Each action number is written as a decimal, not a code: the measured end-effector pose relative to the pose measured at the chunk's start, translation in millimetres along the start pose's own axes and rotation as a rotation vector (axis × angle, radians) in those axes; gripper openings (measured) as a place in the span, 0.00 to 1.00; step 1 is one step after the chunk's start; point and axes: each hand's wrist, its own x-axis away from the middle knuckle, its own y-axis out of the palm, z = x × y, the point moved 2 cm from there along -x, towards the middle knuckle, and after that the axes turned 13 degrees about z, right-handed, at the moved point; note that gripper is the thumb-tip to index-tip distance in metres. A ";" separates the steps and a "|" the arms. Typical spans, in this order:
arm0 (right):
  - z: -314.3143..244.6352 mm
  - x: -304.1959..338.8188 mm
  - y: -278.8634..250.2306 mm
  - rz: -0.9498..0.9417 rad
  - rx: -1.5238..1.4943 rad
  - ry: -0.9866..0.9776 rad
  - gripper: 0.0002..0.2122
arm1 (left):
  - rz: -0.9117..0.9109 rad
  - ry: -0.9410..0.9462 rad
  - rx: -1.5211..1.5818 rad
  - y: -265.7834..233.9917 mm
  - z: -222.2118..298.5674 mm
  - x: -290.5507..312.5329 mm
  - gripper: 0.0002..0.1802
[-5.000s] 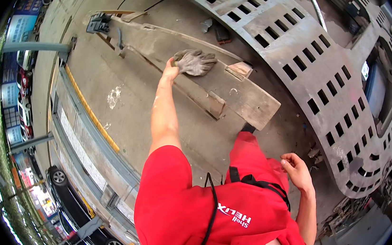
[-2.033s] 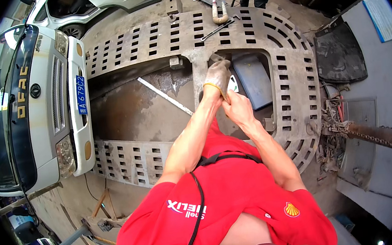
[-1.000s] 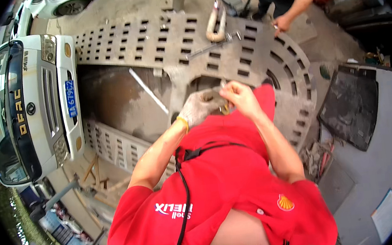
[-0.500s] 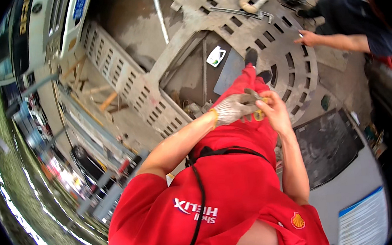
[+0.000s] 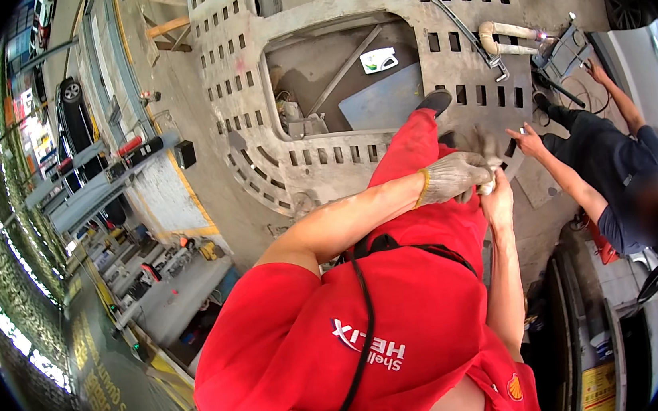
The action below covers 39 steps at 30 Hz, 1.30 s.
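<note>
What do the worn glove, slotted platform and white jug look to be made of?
Worn glove: probably knitted cotton or blend; soiled grey, matte, drapes in soft folds, yellow cuff edge.
Slotted platform: likely bare steel plate; dull grey, scuffed, cleanly cut slots.
White jug: seemingly moulded plastic; opaque, handle formed in. Gloss unclear.

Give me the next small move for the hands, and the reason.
Probably work the right hand into what looks like a second glove, motion-blurred at the fingers: the left hand wears a greyish knit glove, while the right is bare.
</note>
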 end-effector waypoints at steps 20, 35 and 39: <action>-1.0 18.7 113.8 -0.718 -1.631 0.623 0.18 | 0.604 0.550 -0.592 -59.7 -117.5 54.2 0.13; -130.3 86.9 292.7 -0.504 -1.081 0.284 0.21 | 0.323 0.615 -0.639 -243.9 -106.1 103.4 0.20; -110.4 41.9 309.8 -0.219 -1.042 0.230 0.22 | 0.231 0.510 -0.672 -251.7 -108.0 73.7 0.19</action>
